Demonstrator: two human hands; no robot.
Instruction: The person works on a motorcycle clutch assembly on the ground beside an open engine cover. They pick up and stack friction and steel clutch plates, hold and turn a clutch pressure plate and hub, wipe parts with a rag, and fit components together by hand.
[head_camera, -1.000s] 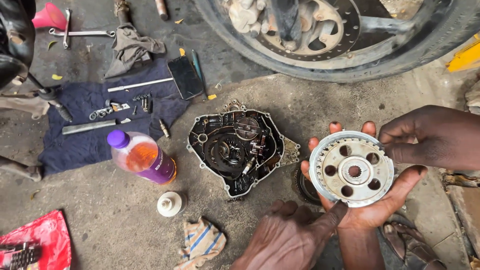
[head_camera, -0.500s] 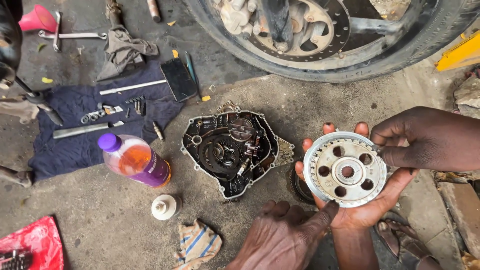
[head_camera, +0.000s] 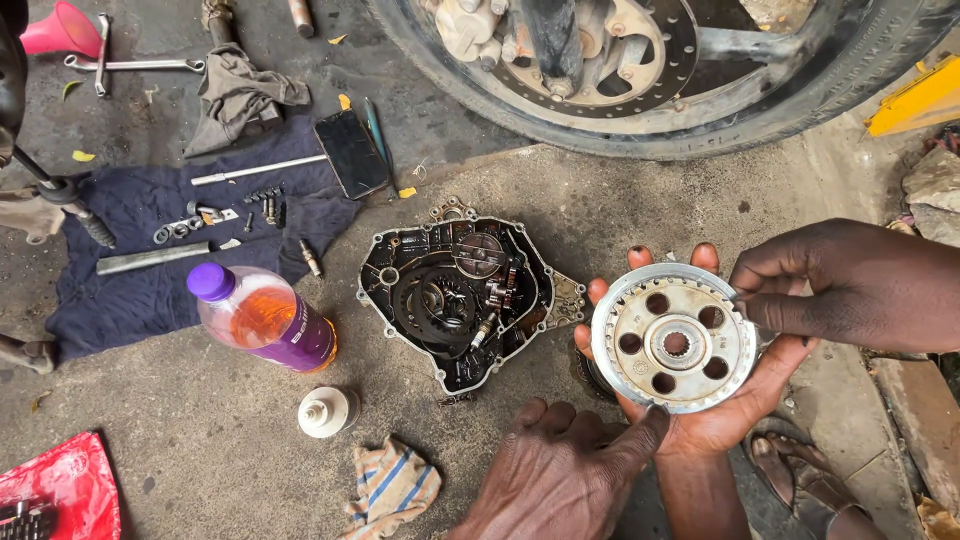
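head view | worn on the head | aimed steeply down at concrete floor | hands seen close | single view

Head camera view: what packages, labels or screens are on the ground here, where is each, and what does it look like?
Bottle: lying on its side left of the engine cover; clear plastic, orange liquid, purple cap, purple label.
Phone: flat at the dark cloth's upper right edge; black rectangle, screen dark.
Red package: bottom left corner, partly out of frame.
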